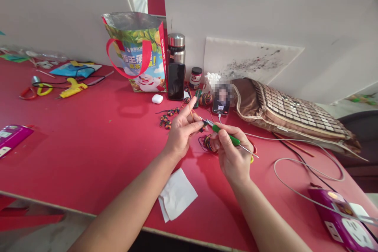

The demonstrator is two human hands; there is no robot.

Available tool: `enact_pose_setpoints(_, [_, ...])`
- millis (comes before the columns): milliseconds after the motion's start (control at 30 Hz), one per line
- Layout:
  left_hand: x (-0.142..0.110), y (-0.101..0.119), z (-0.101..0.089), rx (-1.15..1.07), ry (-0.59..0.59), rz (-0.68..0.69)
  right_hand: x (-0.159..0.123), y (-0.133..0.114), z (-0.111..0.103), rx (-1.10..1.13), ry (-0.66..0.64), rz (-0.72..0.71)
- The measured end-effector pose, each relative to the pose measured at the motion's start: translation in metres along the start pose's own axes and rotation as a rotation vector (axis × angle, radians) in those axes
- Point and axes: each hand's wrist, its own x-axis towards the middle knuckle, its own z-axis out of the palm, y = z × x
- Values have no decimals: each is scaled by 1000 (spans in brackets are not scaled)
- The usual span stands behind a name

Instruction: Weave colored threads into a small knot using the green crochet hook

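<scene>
In the middle of the head view, my left hand (180, 132) pinches a small dark crocheted piece (203, 126) between thumb and fingers, with its index finger stretched up and thin yarn running by it. My right hand (236, 157) is closed around a green-handled crochet hook (227, 134). The hook's metal tip meets the piece at my left fingertips; a thin metal end sticks out past my right hand. A multicoloured crocheted strip (165, 119) lies on the table behind my left hand. Under the hands sits a bundle of multicoloured yarn (208, 143), partly hidden by my right fingers.
A folded white tissue (178, 195) lies on the red table (118, 157). Behind stand a shopping bag (147, 59), a steel bottle (176, 43), a black phone (176, 82) and a charging phone (221, 100). A brown cushion (289, 114), a cable (310, 141) and a purple power strip (339, 216) are right.
</scene>
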Motion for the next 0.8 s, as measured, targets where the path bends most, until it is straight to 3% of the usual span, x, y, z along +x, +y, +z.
enact_pose_setpoints(400, [-3, -3, 1, 98, -27, 141, 0, -4, 0, -7, 15, -27])
enact_pose_setpoints(800, [1, -4, -3, 114, -52, 148, 2, -7, -1, 43, -3, -19])
